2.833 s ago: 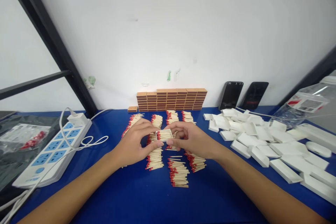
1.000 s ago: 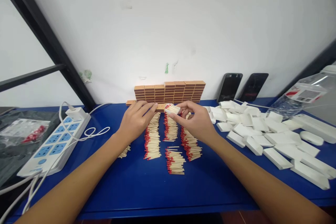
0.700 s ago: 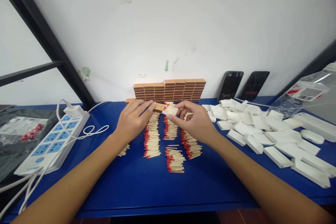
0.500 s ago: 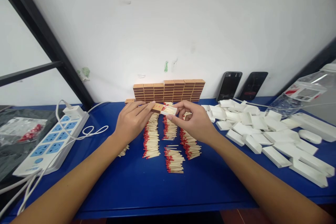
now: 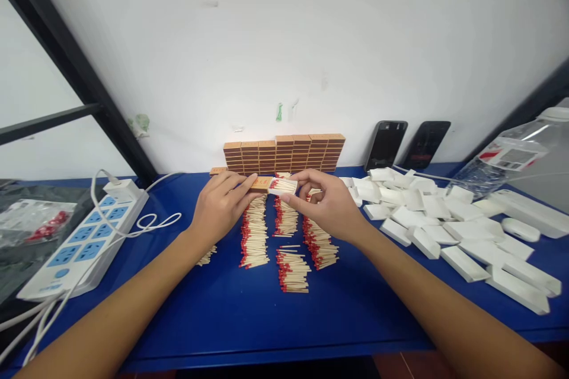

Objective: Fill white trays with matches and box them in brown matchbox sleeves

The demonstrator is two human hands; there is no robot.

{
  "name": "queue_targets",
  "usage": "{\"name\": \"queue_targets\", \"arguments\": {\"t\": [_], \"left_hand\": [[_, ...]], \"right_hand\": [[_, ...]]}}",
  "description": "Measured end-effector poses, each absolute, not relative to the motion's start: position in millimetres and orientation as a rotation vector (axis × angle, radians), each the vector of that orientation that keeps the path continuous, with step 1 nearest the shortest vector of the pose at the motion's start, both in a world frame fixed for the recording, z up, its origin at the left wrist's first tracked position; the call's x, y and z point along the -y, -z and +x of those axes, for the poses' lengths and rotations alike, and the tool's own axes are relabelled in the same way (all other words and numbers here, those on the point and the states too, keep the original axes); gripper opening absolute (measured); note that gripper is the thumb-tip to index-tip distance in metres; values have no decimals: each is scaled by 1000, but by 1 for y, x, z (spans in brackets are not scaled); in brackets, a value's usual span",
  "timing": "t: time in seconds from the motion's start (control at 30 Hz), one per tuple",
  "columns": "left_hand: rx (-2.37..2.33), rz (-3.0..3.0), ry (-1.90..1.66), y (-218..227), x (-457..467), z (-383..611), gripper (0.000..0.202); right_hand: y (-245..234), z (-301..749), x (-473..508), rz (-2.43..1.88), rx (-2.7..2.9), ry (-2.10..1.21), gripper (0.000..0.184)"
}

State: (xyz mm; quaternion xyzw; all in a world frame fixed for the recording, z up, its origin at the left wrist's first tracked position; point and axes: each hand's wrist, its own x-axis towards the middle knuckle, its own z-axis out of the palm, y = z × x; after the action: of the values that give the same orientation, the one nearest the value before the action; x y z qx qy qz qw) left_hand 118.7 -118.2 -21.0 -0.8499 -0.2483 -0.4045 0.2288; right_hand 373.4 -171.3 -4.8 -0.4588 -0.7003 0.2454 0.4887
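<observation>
My left hand (image 5: 223,200) is closed on a brown matchbox sleeve (image 5: 261,184). With thumb and fingers, my right hand (image 5: 326,201) pinches the right end of a white matchbox tray (image 5: 291,189). Red-tipped matches (image 5: 280,184) lie in the tray, whose left end meets the sleeve's opening; how deep it sits inside I cannot tell. Below the hands, loose matches lie in several heaps: a long left heap (image 5: 255,237), a middle heap (image 5: 285,217), a front heap (image 5: 293,271) and a right heap (image 5: 320,243). Part of another heap (image 5: 207,256) shows beside my left forearm.
Stacked matchboxes (image 5: 284,156) stand against the wall. Many white trays (image 5: 418,219) are strewn at right, near two phones (image 5: 386,145) and a plastic bottle (image 5: 502,154). A power strip (image 5: 84,249) with white cables lies at left, beside a plastic bag (image 5: 35,222).
The matchbox sleeve and tray have come into a more level line, and more of the sleeve's top shows. Both hands keep their grips; the whole view has shifted slightly.
</observation>
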Motion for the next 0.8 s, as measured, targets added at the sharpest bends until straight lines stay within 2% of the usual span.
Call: {"name": "queue_targets", "arguments": {"t": [0.33, 0.63, 0.8], "left_hand": [[672, -2310, 1068, 19, 120, 116, 39], [816, -2415, 1207, 19, 122, 119, 48], [954, -2541, 1317, 13, 125, 121, 45]], "right_hand": [[7, 376, 170, -1115, 1732, -587, 43], [5, 377, 169, -1130, 1769, -628, 48], [8, 379, 167, -1122, 1799, -641, 49]]}}
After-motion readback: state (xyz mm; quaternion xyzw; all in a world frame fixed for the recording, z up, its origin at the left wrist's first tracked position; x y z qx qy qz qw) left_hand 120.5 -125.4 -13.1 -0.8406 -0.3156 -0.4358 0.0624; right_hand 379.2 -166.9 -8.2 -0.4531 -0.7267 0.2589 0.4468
